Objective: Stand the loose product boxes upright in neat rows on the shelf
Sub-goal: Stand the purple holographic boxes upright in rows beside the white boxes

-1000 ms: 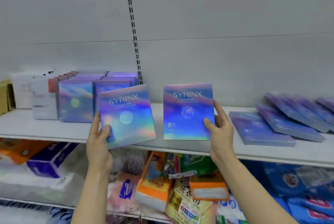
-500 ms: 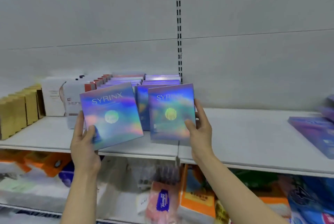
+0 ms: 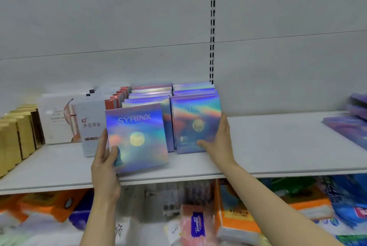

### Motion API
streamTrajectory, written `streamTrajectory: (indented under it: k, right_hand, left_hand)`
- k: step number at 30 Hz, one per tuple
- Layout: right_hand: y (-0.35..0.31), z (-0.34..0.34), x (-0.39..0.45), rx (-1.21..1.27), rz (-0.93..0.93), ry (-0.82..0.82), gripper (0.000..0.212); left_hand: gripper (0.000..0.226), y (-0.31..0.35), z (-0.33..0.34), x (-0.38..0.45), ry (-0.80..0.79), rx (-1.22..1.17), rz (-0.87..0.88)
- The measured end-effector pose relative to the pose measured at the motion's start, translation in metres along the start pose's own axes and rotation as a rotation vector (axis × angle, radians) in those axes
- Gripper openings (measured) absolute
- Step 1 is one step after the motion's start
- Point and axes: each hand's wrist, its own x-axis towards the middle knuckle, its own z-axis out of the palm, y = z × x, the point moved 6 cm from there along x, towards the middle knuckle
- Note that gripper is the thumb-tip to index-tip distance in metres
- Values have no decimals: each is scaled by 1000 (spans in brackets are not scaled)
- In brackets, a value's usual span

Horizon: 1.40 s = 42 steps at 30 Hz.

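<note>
**Right box set in its row**

The right hand (image 3: 219, 142) has stood its box (image 3: 196, 124) upright on the shelf (image 3: 278, 146) at the front of the right-hand row, fingers clamped on its edge. The left hand (image 3: 106, 163) still grips a tilted box (image 3: 137, 136) over the shelf's front edge.

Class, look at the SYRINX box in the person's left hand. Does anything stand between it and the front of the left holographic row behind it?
Nothing visible does. The SYRINX box, gripped by the left hand, is tilted directly before the left holographic row.
</note>
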Motion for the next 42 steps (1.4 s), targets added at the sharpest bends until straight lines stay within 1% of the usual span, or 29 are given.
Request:
streamTrajectory:
  k: [4,5,7,9,10,11,13,14,15,17,19,21,23,26,27,29,30,31,33,34,37,39,42]
  right_hand:
    - [-4,10,-2,-90,-33,3,117]
    - [-6,9,-3,-149,-55,13,116]
    - [-9,5,-5,-369,-128,31,117]
    - [-17,4,-13,-588,-294,48,116]
    - [-22,6,-18,-650,-383,40,115]
    - [-24,7,-23,-692,-453,28,113]
    - [-22,11,-27,-748,-532,-5,106]
    - [-20,12,-27,-765,-544,-17,102]
    - [-18,12,-25,-771,-548,-29,99]
    - [-15,11,-22,-774,-544,-59,97]
    - [-15,9,-20,-771,-540,-91,96]
    - [-16,8,-19,-770,-542,-100,95]
    - [-18,8,-17,-785,-538,-100,95]
    - [-19,7,-18,-826,-532,-117,92]
    - [-18,3,-20,-851,-540,-113,91]
    - [-17,1,-23,-895,-567,-100,87]
    - [-16,0,-25,-912,-569,-99,85]
    - [-15,0,-27,-922,-565,-101,84]
    - [-16,-1,-28,-937,-550,-104,84]
    - [-16,-2,-27,-945,-540,-111,83]
    - [-16,-3,-27,-965,-520,-150,80]
    - [-17,-7,-26,-990,-520,-144,79]
    - [-19,-20,-25,-1013,-504,-113,77]
  left_hand:
    - [50,-9,21,6,-112,45,53]
    - [50,-13,25,9,-131,111,78]
    - [54,-19,29,14,-111,321,159]
    - [69,-17,31,15,-51,639,281]
    - [80,-13,35,12,-41,794,357]
    - [93,-12,40,8,-63,919,424]
    - [116,-14,54,0,-190,1130,551]
    - [118,-19,60,-2,-271,1229,610]
    - [112,-24,63,-3,-329,1315,666]
    - [97,-30,62,4,-361,1420,711]
    - [92,-32,59,10,-356,1468,696]
    - [92,-32,58,11,-330,1493,702]
    - [95,-33,60,10,-300,1498,700]
    - [108,-31,65,6,-270,1531,673]
    - [109,-30,67,4,-257,1556,673]
    - [104,-28,69,2,-224,1606,659]
    - [101,-27,72,0,-207,1608,633]
    - [103,-26,76,-3,-186,1595,585]
    - [117,-25,87,-5,-154,1572,472]
    - [121,-25,92,-6,-149,1567,450]
    - [124,-30,98,-7,-175,1577,463]
    - [124,-28,98,-7,-181,1575,493]
    - [115,-19,108,-15,-215,1584,576]
